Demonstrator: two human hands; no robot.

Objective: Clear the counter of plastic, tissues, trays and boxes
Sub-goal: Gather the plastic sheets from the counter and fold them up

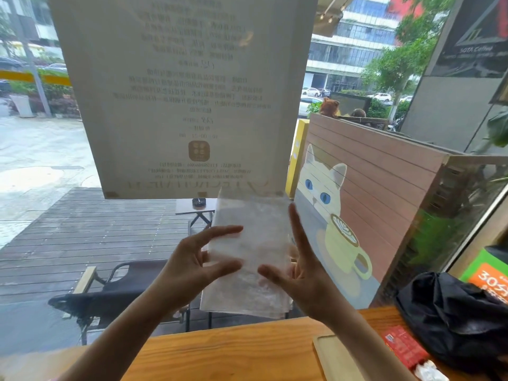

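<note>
The wooden table (247,350) lay below you, with a black bag (450,323), a wooden tray (334,358), red packets (404,350) and a crumpled tissue (428,371) at its right end; you held the translucent plastic sheet (247,259) up at the window; your left hand (192,266) and right hand (302,270) pressed it between spread, half-open fingers; you seemed to be flattening it; folding and binning it probably came next.
</note>
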